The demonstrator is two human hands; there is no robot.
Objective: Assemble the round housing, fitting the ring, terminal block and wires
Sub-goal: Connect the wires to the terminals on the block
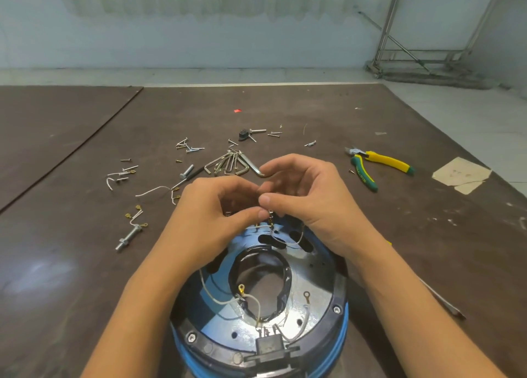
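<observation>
1. Grip state. Through the head camera I see the left hand (216, 206) and the right hand (310, 195) meeting fingertip to fingertip. Both are curled. The left thumb and forefinger pinch a small wire terminal (270, 219), and the right thumb and forefinger close on the same piece just above them. I cannot tell how the other right fingers lie behind it.

2. Wire. A white wire (285, 243) hangs from the pinched terminal directly below the fingertips. It loops under the right palm and touches the metal plate (316, 266).

3. Housing. The round housing (340, 335) sits below and nearer than the fingers, between the two forearms, with its open face up. A black outer ring (340, 295) sits seated on its rim. The terminal block (268, 345) stands on the near edge, well apart from the fingers. Two loose ring lugs (241, 287) lie beside the central opening, short of both hands.

4. Bench. Beyond the fingertips lies a set of hex keys (231, 163), almost touching the right forefinger. Scattered screws (188, 146) lie farther out. Pliers (373, 163) rest well outside the right hand, and a bolt (128, 239) well outside the left.
</observation>
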